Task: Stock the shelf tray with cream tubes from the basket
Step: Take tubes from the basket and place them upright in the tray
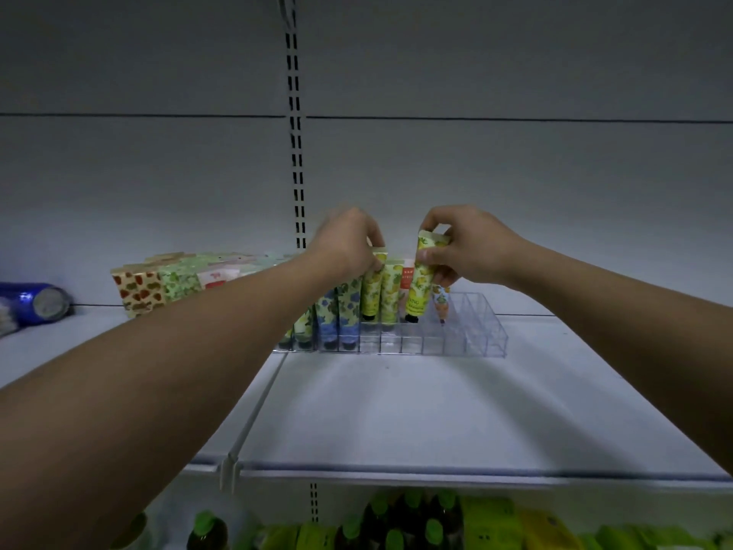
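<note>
hands both pinch yellow tubes, right hand (472,248) lowering its tube (422,279) into the tray (476,335), left hand (349,244) seating another tube (373,287); next, release

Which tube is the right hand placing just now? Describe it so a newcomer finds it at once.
Start at the clear divided tray on the white shelf. Over its middle slots the right hand pinches a yellow-green fruit-print tube. Unlike its seated neighbours, it tilts, lifted, black cap down.

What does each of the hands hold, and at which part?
Right hand: yellow cream tube, at its flat top end. Left hand: fingers on another yellow tube's top.
</note>
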